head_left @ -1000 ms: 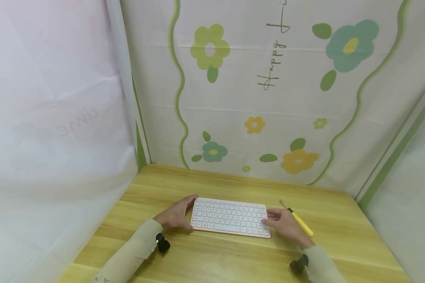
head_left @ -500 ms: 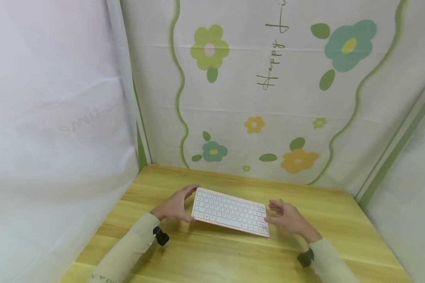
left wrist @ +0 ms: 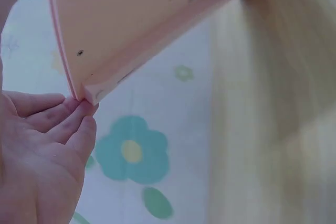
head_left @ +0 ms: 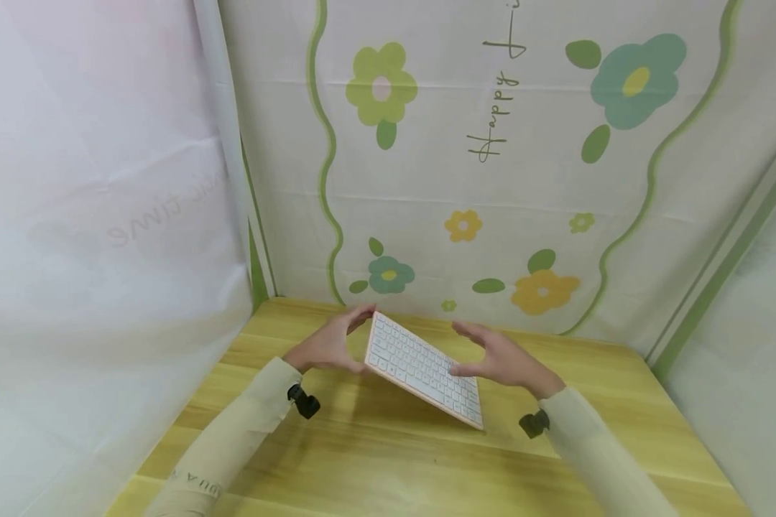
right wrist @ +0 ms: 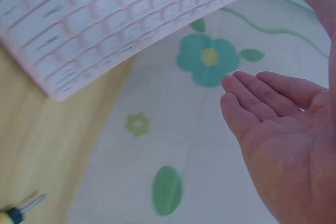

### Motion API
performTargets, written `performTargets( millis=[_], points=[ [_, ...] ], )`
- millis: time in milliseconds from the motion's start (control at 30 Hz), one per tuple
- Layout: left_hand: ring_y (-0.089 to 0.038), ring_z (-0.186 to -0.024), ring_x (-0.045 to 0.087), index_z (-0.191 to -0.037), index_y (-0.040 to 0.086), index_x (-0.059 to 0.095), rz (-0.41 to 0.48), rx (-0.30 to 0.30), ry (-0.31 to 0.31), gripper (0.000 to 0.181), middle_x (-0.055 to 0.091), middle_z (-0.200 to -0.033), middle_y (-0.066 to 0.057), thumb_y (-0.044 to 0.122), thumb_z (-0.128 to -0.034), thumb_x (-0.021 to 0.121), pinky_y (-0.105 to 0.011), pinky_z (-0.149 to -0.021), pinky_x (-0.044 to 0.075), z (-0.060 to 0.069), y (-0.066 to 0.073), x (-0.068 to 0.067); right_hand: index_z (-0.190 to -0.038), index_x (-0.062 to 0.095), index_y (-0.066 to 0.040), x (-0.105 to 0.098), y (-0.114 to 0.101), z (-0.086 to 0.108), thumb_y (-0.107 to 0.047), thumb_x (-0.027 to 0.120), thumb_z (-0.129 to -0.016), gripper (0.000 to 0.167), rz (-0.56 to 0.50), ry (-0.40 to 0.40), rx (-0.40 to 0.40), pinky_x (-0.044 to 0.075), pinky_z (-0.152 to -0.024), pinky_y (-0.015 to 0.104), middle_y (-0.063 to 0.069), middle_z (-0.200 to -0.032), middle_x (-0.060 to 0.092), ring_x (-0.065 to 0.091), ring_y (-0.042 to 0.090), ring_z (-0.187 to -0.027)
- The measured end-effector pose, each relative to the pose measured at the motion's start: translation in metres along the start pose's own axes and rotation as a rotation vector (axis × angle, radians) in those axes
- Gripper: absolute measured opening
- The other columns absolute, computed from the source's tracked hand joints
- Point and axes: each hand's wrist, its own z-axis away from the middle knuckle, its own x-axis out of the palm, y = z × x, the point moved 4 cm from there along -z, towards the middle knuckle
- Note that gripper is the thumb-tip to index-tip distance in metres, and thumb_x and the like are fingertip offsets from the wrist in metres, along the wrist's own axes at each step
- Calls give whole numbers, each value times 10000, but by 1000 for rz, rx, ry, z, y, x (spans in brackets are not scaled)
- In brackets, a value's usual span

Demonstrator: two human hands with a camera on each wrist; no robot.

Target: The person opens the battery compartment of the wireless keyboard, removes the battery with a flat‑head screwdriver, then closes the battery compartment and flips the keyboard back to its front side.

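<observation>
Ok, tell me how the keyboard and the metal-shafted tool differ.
The keyboard is tilted, its left end raised by the left grip; the tool lies on the table, its visible part untouched. The keyboard is broad and flat, with rows of white keys; the tool is slim, with a dark collar.

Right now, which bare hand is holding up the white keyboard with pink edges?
The bare left hand, gripping the raised end of the white, pink-edged keyboard; the bare right hand is stretched out and grips nothing.
</observation>
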Motion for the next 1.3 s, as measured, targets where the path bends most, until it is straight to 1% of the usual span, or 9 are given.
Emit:
performTargets(
  millis=[167, 300, 467, 633, 733, 867, 1033, 1167, 1300],
  points=[
    [-373, -1549, 395, -1644, -52, 218, 1, 37, 14, 1199, 404, -1641, -207, 151, -711, 943, -470, -1311, 276, -19, 30, -11, -1655, 316, -49, -11, -39, -24, -411, 865, -878, 1018, -63, 5, -81, 334, -1252, 583, 163, -1692, 385, 379, 398, -1562],
    [-370, -1540, 415, -1635, -58, 242, -5, 61, 23, 1157, 430, -1626, -220, 171, -737, 934, -467, -1301, 298, -32, 55, -20, -1674, 282, -93, -21, -61, -36, -377, 869, -883, 1025, -110, 16, -129, 316, -1267, 566, 127, -1715, 354, 350, 352, -1587],
    [-369, -1532, 431, -1623, -71, 259, -41, 80, 13, 1143, 436, -1617, -235, 168, -744, 949, -423, -1291, 319, -46, 82, -24, -1686, 247, -109, -30, -78, -44, -349, 864, -893, 1033, -169, 28, -163, 285, -1283, 572, 125, -1732, 318, 313, 343, -1606],
    [-342, -1538, 433, -1618, -65, 283, -77, 88, -8, 1151, 437, -1622, -225, 206, -735, 969, -363, -1288, 325, -58, 100, -22, -1692, 222, -106, -35, -83, -46, -368, 851, -905, 1041, -211, 35, -152, 261, -1295, 579, 86, -1742, 300, 286, 323, -1620],
    [-317, -1564, 400, -1630, -50, 269, -59, 78, -16, 1164, 409, -1649, -208, 232, -744, 968, -344, -1292, 312, -62, 104, -18, -1696, 202, -100, -36, -83, -46, -356, 847, -912, 1047, -218, 36, -153, 256, -1298, 578, 76, -1752, 271, 268, 312, -1627],
    [-283, -1584, 366, -1645, -33, 235, 19, 71, -9, 1183, 391, -1662, -168, 208, -751, 971, -330, -1301, 286, -65, 103, -11, -1697, 202, -111, -38, -82, -45, -321, 857, -905, 1049, -227, 41, -170, 250, -1303, 567, 86, -1764, 237, 255, 312, -1631],
    [-215, -1595, 342, -1667, 1, 186, 69, 92, 15, 1216, 349, -1698, -113, 188, -760, 974, -285, -1300, 268, -65, 100, 0, -1693, 210, -97, -41, -81, -42, -332, 868, -890, 1065, -218, 50, -174, 252, -1302, 570, 101, -1768, 218, 259, 330, -1627],
    [-189, -1614, 296, -1684, 36, 144, 87, 113, 22, 1236, 279, -1734, -88, 192, -773, 965, -273, -1306, 243, -62, 96, 9, -1691, 214, -98, -43, -82, -40, -348, 876, -878, 1078, -187, 48, -177, 259, -1297, 581, 94, -1765, 224, 269, 342, -1622],
    [-202, -1631, 256, -1696, 72, 118, 110, 128, 12, 1258, 234, -1748, -71, 234, -779, 964, -329, -1321, 227, -58, 86, 19, -1685, 232, -82, -45, -80, -38, -328, 892, -860, 1084, -166, 49, -192, 277, -1290, 582, 108, -1743, 286, 309, 346, -1607]
  ],
)
